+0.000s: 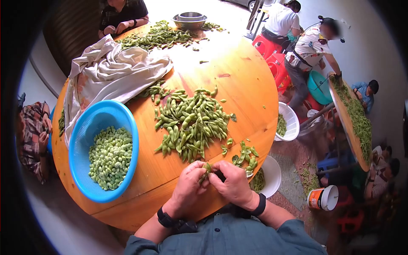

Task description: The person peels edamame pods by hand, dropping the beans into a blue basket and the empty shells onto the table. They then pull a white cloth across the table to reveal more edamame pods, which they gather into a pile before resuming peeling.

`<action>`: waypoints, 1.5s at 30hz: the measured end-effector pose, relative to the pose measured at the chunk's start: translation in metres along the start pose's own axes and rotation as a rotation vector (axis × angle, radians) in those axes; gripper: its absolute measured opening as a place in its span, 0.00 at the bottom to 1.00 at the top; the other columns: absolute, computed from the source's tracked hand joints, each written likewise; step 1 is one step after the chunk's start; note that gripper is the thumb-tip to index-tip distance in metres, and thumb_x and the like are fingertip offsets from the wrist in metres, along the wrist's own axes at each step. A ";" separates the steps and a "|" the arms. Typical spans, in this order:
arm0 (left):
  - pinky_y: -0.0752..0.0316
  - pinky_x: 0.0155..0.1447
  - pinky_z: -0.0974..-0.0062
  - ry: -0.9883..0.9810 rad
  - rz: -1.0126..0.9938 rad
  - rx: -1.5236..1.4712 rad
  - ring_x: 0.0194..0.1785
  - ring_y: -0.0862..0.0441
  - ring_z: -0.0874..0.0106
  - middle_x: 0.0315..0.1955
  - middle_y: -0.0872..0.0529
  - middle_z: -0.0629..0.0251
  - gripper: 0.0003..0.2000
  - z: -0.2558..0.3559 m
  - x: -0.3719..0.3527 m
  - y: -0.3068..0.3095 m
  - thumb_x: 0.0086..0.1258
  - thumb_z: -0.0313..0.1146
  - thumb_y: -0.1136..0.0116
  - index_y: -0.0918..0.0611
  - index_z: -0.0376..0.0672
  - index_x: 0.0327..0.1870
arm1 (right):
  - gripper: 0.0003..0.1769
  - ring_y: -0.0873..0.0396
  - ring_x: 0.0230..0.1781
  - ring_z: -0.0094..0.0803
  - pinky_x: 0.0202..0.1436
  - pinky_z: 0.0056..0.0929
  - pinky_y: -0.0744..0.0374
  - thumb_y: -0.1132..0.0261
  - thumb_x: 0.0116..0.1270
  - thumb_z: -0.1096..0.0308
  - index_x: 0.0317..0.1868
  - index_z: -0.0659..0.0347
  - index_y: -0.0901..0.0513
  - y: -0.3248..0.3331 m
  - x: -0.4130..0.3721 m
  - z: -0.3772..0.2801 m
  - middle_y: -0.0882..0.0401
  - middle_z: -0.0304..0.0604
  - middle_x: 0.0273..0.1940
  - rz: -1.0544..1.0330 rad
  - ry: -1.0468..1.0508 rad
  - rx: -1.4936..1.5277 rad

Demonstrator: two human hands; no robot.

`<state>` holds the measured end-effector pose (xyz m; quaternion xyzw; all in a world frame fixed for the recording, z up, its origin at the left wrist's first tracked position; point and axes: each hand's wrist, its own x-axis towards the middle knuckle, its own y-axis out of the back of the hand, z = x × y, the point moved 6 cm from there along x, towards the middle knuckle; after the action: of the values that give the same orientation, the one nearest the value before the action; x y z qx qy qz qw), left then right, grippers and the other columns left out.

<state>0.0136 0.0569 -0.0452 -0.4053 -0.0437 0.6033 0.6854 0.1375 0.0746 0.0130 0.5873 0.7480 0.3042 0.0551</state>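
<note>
Near the front edge of the round wooden table (153, 182), my left hand (189, 185) pinches a green bean pod (207, 167). My right hand (233, 182) is close beside it, its fingers closed at the pod; what lies between them is too small to tell. Beyond my hands spreads a heap of green pods (191, 123). A smaller group of pods (246, 155) lies just past my right hand. On the left, a blue basket (76, 148) holds shelled green beans (110, 157).
A crumpled cloth (110, 76), more pods (161, 36) and metal bowls (190, 19) are on the table's far side. White containers (272, 176) and a bucket (324, 197) stand at right. People (278, 21) sit around; another table (355, 119) bears pods.
</note>
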 end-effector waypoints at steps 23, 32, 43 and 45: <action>0.19 0.33 0.81 0.149 -0.262 -0.035 0.34 0.18 0.77 0.36 0.17 0.63 0.08 -0.006 -0.003 -0.012 0.72 0.23 0.49 0.23 0.36 0.50 | 0.07 0.20 0.36 0.29 0.42 0.26 0.22 0.32 0.63 0.77 0.42 0.68 0.18 0.015 0.005 0.013 0.21 0.45 0.36 -0.065 -0.051 0.183; 0.18 0.31 0.80 0.030 -0.051 0.042 0.32 0.16 0.72 0.32 0.17 0.59 0.10 0.012 -0.006 -0.002 0.72 0.21 0.52 0.24 0.34 0.51 | 0.08 0.15 0.32 0.30 0.38 0.28 0.19 0.39 0.62 0.77 0.43 0.68 0.23 0.034 0.004 0.012 0.17 0.49 0.30 0.017 -0.137 0.121; 0.30 0.47 0.85 -0.247 0.051 0.270 0.41 0.27 0.86 0.35 0.20 0.75 0.08 0.021 -0.013 -0.018 0.71 0.32 0.34 0.19 0.39 0.44 | 0.07 0.19 0.25 0.48 0.30 0.39 0.21 0.37 0.57 0.75 0.36 0.65 0.25 0.038 0.000 -0.004 0.20 0.53 0.27 -0.045 -0.036 -0.171; 0.30 0.46 0.85 -0.222 -0.050 0.403 0.41 0.26 0.85 0.36 0.20 0.75 0.08 0.009 -0.009 -0.019 0.70 0.32 0.34 0.20 0.39 0.43 | 0.07 0.18 0.27 0.49 0.32 0.41 0.20 0.37 0.58 0.75 0.36 0.65 0.26 0.024 -0.003 -0.016 0.19 0.53 0.28 -0.181 0.101 -0.290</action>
<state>0.0215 0.0546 -0.0240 -0.1899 -0.0075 0.6237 0.7582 0.1516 0.0690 0.0375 0.4876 0.7477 0.4320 0.1288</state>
